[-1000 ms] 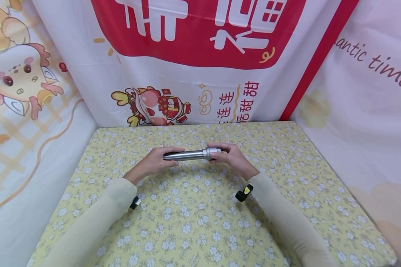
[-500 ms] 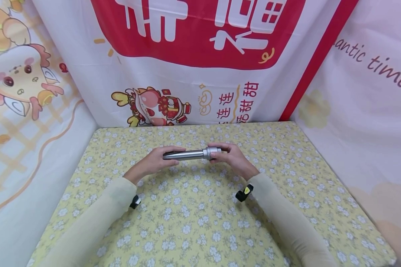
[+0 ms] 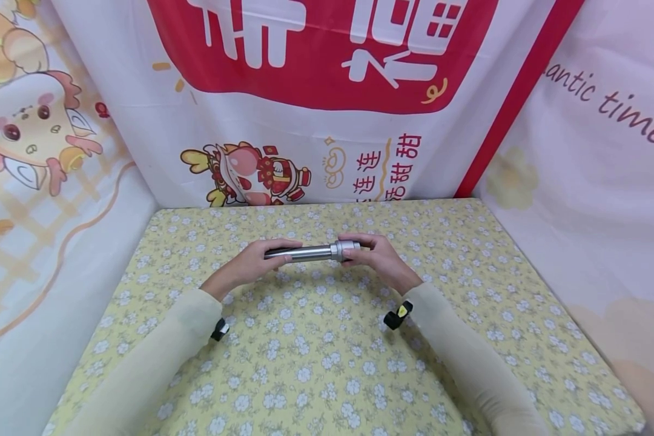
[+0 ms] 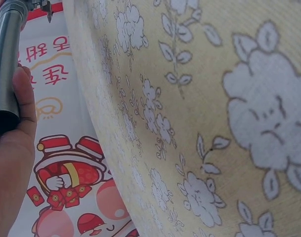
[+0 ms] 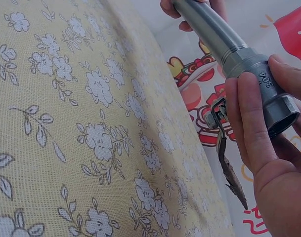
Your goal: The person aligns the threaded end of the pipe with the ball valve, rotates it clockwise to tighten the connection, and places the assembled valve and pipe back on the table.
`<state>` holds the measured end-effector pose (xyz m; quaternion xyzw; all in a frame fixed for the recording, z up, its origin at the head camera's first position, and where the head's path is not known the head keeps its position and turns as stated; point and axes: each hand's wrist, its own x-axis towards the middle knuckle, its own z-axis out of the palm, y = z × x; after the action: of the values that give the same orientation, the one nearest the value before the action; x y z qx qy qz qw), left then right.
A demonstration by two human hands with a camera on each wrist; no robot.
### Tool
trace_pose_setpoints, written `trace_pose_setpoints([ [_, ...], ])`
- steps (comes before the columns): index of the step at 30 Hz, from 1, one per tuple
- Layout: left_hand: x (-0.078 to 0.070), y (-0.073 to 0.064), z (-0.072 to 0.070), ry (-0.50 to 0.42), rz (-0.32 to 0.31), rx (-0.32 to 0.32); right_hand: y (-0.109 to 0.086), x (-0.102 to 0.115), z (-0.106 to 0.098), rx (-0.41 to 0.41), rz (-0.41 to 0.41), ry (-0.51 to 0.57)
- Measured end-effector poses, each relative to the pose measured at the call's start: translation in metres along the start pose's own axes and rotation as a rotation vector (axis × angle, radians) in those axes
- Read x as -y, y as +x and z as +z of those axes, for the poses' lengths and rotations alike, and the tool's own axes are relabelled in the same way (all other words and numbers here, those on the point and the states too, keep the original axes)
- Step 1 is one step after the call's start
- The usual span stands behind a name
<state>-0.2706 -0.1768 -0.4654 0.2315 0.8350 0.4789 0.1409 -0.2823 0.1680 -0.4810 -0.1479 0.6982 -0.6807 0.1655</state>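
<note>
Both hands hold a silvery metal assembly above the table. My left hand (image 3: 252,261) grips the free end of a smooth steel pipe (image 3: 309,253), thumb along its near side and fingers over the far side. At the pipe's other end sits a ball valve (image 5: 270,74) with a hexagonal collar and "304" on its body. My right hand (image 3: 380,259) grips this valve between thumb and fingers. In the right wrist view a thin lever handle (image 5: 228,170) hangs below the valve. The left wrist view shows the pipe's dark open end near the palm.
A yellow floral cloth covers the table (image 3: 305,363). Printed curtains (image 3: 316,157) stand behind it and on both sides. Black straps with small devices (image 3: 398,315) are worn at both wrists.
My left thumb has shifted slightly up over the pipe's near side. The right hand and the valve look unmoved.
</note>
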Motion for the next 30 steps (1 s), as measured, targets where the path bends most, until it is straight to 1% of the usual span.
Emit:
trace_pose_setpoints([
  [8, 0.0002, 0.0004, 0.0003, 0.004, 0.048, 0.0, -0.0013, 0.0006, -0.0002, 0.003, -0.01, -0.005],
  [22, -0.0012, -0.0007, 0.0027, -0.001, 0.045, -0.013, -0.0018, 0.0, -0.0013, 0.013, -0.02, -0.002],
  [30, -0.0004, 0.0, 0.0023, 0.011, 0.064, -0.014, -0.0022, -0.0011, -0.0013, 0.01, -0.016, 0.007],
])
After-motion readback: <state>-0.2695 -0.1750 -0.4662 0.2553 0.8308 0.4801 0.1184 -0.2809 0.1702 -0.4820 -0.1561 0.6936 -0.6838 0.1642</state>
